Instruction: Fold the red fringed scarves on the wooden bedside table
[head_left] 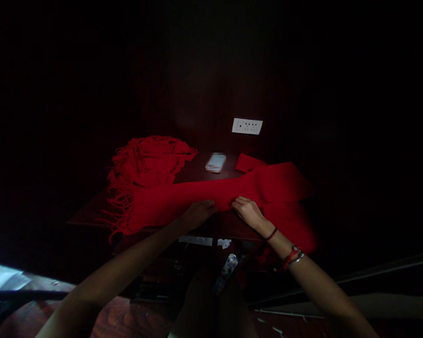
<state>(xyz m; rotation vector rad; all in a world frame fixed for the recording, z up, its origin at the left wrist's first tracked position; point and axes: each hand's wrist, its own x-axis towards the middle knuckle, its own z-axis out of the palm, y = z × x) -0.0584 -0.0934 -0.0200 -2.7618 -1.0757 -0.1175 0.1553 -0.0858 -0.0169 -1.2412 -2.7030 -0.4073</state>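
Fingers (240,203) of the right hand (249,212) were curled at the near edge of a flat red scarf (183,193), and the left hand (199,215) rested at the same edge, just to the left. Whether either grip was pinching the cloth I could not tell, for shadow hid the contact. The scarf lay across the bench (232,226), its fringe (121,211) trailing at the left end; on the right it met a folded section (284,180), with blurred red cloth low on the near side.

It looked soft, limp and light, so I judged that it would neither break nor slip easily, but would crease and sag between holds. The plain near edge or a fold's corner seemed the best place to pinch; the fringe looked apt to tangle.

At far left, a second red cloth (151,159) lay bunched. To its right were a small pale object (216,163), blurred out, and a small red piece (247,162). Farther still, a white socket plate (247,126) showed against the dark. Nearest, below the bench edge, were a pale strip (196,241), white scraps (224,243) and a patterned item (229,266).
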